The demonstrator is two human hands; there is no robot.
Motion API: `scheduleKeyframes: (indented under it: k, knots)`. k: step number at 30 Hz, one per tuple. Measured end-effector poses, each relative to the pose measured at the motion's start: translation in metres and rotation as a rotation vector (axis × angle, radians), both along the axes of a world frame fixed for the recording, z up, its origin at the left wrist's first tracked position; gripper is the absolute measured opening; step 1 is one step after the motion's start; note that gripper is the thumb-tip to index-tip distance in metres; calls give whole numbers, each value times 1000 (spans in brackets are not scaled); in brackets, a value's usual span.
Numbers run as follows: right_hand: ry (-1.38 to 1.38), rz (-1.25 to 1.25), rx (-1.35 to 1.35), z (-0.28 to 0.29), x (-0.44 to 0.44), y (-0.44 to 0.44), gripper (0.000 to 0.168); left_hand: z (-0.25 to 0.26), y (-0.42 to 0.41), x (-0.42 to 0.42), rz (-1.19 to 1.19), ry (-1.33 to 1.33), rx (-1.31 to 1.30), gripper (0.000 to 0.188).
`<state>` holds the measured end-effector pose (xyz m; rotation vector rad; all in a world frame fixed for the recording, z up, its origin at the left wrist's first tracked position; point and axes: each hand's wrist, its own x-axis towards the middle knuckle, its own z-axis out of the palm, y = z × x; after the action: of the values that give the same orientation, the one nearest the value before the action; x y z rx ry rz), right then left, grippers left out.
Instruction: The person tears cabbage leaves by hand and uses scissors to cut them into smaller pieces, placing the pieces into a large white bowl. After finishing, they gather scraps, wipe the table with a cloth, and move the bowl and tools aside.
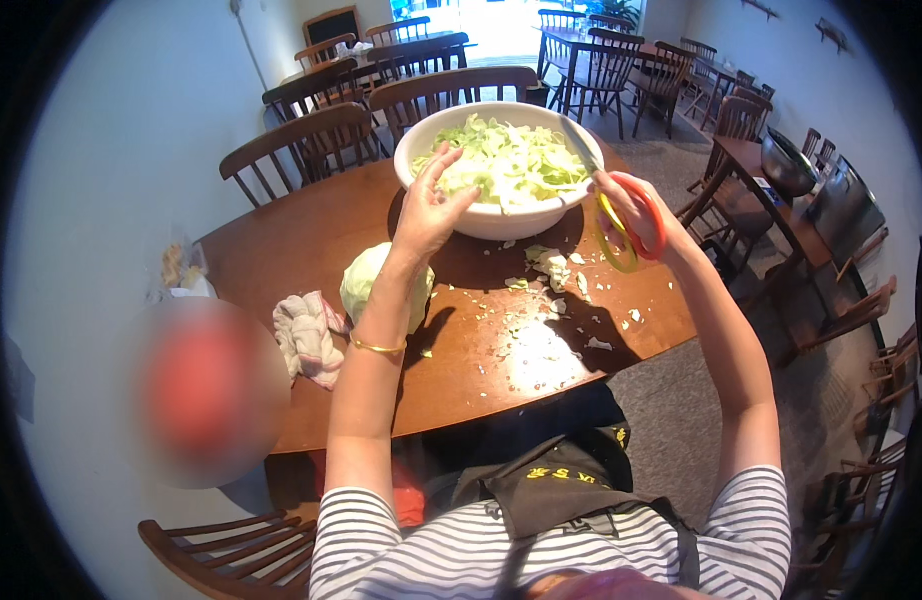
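A large white plastic basin (498, 225) full of cut green cabbage pieces (506, 161) stands at the far end of the wooden table (461, 390). My left hand (434, 202) is raised over the basin's near left rim, fingers apart, holding nothing that shows. In my right hand (629, 214) is a pair of scissors (647, 217) with red and yellow handles, its blades pointing up and left over the basin's right rim. A whole cabbage head (367, 281) sits on the table, partly hidden behind my left forearm. A cabbage core with scraps (554, 268) lies just in front of the basin.
A crumpled cloth (307, 337) lies left of the cabbage head, near a blurred red area. Small cabbage bits and water drops are scattered over the table. Wooden chairs (303, 135) stand along the far side. At right, another table holds a metal bowl (789, 161) and a large metal pot (843, 206).
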<state>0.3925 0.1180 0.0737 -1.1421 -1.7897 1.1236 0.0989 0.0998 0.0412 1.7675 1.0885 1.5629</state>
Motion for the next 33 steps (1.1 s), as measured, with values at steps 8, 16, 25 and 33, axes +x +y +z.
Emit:
scheduleKeyframes:
  k: [8,16,25,33]
  knots:
    - [-555,-493,400,-64,89,-41,44,-2,2,50,181,641,39,43]
    - [-744,-588,593,-124,103,-26,23,24,98,68,42,1222,-180,73]
    - [-612,-669,635,-127,98,-35,17,34,189,67,112,1274,-409,73]
    - [-619,-615,578,-132,96,-33,42,32,197,-39,79,1166,-578,80]
